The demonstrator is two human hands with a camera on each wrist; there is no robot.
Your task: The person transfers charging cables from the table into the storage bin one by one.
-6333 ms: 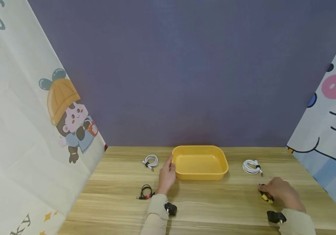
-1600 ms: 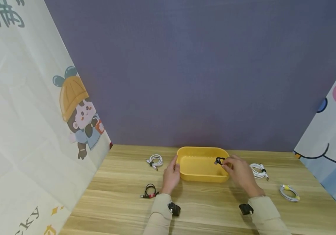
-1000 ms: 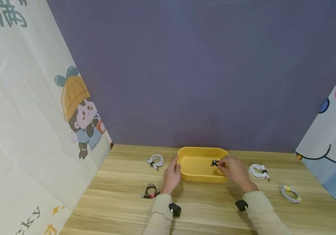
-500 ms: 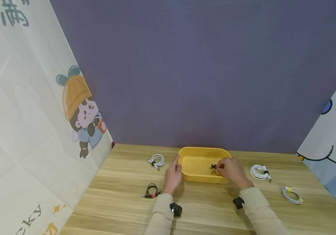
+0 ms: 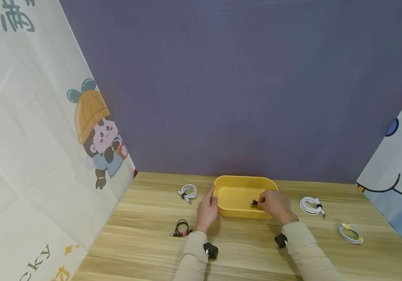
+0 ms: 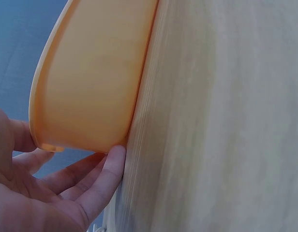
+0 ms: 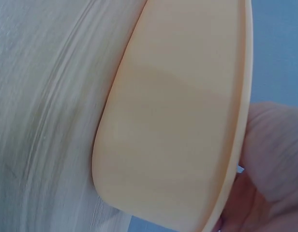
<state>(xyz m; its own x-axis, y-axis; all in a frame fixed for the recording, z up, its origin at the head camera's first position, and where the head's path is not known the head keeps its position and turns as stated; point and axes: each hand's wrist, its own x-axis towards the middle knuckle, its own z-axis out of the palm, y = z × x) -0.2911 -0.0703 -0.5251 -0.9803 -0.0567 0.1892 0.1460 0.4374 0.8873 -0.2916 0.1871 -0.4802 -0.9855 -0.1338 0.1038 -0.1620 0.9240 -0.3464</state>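
From the head view, over the last second or so my right hand has sunk into the right part of the yellow tray. The small black cable, earlier up by the rim, is now inside, right of centre and toward the near wall. I judge the lowering all but complete, with the release not yet made: I pinch it narrowly between thumb and fingertips. I can't tell whether it touches the tray floor. Its visible end points left, toward the tray's middle; the rest is hidden in my grasp, so I can't give its whole long axis. The tray's long axis runs left to right before me, roughly along the far table edge. My left hand stays at its left end. Well apart from my right hand, the grey cable with yellow ties lies on the wooden table.

From the left wrist, my fingers are extended and spread, touching the tray's end from rim to base, not wrapped round it.

From the right wrist, the tray's long outer wall fills the middle; my right hand reaches over the rim, its fingertips and the cable hidden.
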